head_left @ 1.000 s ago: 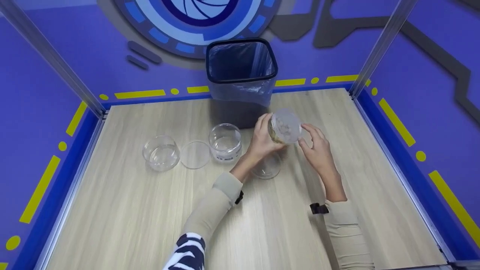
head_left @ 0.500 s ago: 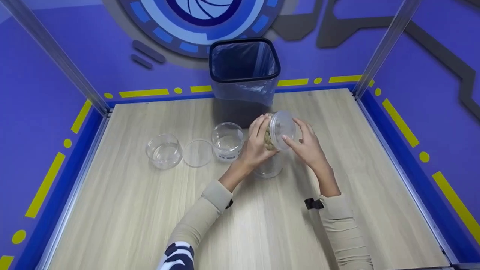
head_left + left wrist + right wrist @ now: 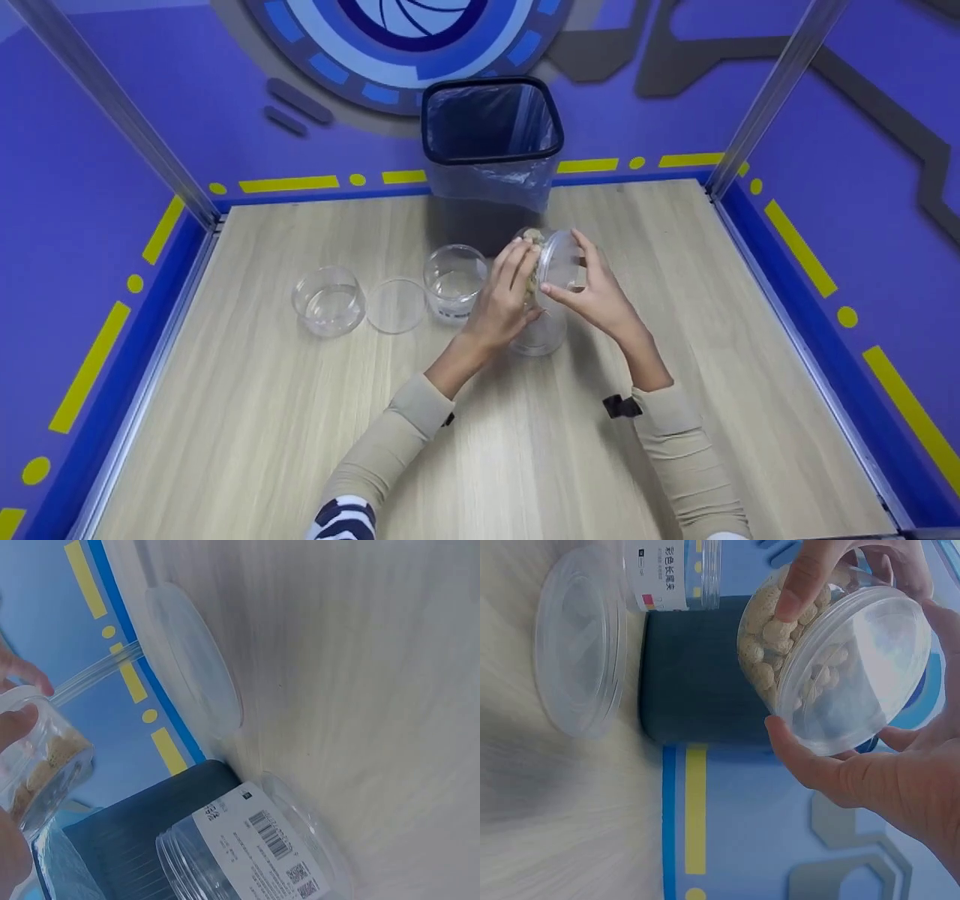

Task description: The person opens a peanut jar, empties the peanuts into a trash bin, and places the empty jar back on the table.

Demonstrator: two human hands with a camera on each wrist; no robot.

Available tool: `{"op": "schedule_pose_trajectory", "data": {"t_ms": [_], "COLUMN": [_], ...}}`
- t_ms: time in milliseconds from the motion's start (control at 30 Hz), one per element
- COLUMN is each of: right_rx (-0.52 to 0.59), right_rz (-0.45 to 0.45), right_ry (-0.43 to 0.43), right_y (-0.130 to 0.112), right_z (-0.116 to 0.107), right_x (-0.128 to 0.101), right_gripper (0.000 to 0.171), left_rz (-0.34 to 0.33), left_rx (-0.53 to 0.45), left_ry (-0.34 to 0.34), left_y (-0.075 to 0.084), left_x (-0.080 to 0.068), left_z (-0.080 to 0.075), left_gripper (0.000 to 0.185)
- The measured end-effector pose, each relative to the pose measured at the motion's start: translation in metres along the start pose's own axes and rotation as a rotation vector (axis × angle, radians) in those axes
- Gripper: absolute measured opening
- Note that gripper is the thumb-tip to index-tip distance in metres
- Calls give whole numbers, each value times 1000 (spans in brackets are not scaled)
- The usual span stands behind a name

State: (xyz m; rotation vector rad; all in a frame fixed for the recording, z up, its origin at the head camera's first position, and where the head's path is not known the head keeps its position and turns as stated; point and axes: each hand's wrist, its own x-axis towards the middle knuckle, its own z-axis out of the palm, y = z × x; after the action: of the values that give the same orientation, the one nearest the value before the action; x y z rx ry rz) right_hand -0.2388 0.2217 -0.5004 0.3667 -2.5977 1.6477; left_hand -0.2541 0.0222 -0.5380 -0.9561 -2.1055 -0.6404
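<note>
While we hold the clear round plastic jar of beige pellets tipped on its side above the pale wood-grain table, our left hand curls round its body and our right hand pinches its transparent lid. A clear lid lies flat beneath — half hidden by our wrists. Just behind stands the square black bin with a plastic liner; leftward sits an empty labelled clear jar.
</note>
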Motion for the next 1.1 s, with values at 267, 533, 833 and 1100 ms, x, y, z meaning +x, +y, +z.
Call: {"op": "schedule_pose_trajectory", "data": {"t_ms": [267, 533, 833, 1100], "right_rx": [-18, -87, -120, -125], "right_rz": [-52, -116, -188, -261], "right_ry": [11, 104, 83, 69], "right_y": [-1, 1, 0, -4], "right_z": [13, 19, 20, 17], "right_x": [6, 11, 10, 12], "right_gripper": [104, 104, 105, 105], "left_rz": [-4, -25, -15, -106], "left_rx": [64, 6, -35, -104], "left_ry": [-31, -106, -136, -154], "left_y": [-4, -6, -12, -9], "left_x": [-6, 0, 5, 9], "left_z": [-4, -15, -17, -22], "left_gripper": [103, 96, 107, 112]}}
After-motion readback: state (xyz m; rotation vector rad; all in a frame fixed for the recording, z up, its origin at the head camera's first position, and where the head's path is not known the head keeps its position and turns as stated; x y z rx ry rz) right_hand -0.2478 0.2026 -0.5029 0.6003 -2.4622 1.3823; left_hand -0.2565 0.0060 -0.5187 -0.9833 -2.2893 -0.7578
